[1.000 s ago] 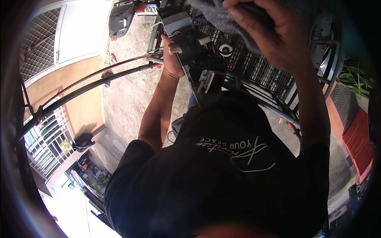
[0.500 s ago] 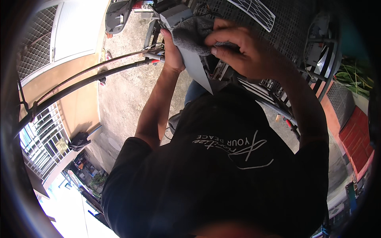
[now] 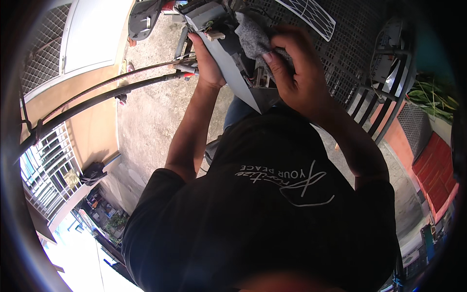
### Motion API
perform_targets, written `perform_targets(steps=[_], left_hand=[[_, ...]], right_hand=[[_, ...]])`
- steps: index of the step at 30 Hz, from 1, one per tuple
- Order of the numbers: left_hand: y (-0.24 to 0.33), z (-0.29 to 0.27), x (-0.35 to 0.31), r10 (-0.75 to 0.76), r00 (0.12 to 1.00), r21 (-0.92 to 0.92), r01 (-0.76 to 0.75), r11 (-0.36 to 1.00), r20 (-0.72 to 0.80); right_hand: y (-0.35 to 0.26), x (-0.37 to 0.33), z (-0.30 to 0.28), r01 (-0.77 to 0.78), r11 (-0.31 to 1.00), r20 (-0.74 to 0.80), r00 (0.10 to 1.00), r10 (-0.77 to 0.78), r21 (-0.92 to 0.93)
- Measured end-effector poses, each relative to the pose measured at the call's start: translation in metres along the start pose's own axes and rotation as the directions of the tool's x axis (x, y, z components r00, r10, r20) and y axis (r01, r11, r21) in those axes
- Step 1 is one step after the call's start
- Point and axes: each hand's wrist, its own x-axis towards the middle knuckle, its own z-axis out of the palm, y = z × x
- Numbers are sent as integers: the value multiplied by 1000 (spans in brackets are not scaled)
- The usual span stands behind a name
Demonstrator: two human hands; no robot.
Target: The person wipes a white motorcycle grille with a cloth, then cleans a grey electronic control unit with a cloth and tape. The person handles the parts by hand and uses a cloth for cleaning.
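My left hand [image 3: 209, 64] is wrapped round the left edge of an open grey casing [image 3: 232, 73] with a flat, pointed side panel. Dark parts and what look like wires show inside the casing; their kind is hard to make out. My right hand [image 3: 302, 73] pinches a grey fuzzy rag [image 3: 252, 38] between thumb and fingers. The rag hangs over the casing's right part, and I cannot tell whether it touches the parts inside.
Beyond the casing is a dark perforated surface [image 3: 348, 53] bearing a white-patterned sheet [image 3: 314, 18]. A dark curved plastic part [image 3: 143, 22] lies at the far left. Metal bars [image 3: 104, 109] run along the left side, and leafy plants [image 3: 433, 100] stand at the right.
My right hand has drawn the rag to the right, off the casing's upper left part, uncovering parts inside. My left hand keeps its hold, and the casing has shifted slightly left.
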Motion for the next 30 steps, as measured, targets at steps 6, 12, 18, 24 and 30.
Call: perform_targets(steps=[6, 12, 18, 24, 30], left_hand=[[-2, -5, -11, -106, 994, -116, 108, 987, 18], [-10, -14, -9, -184, 955, -302, 251, 919, 234], [-9, -28, -11, -182, 953, -442, 275, 854, 242], [-6, -43, -4, -199, 949, -516, 300, 802, 242], [-4, -27, -6, -129, 968, -450, 215, 867, 215]], right_hand=[[36, 11, -29, -264, 962, -313, 910, 274, 73], [13, 1, -17, -324, 860, 101, 946, 309, 395], [15, -17, -23, -446, 859, 134, 895, 426, 250], [8, 0, -48, -133, 922, 15, 990, 137, 364], [-47, 12, -32, -272, 929, 294, 936, 195, 251]])
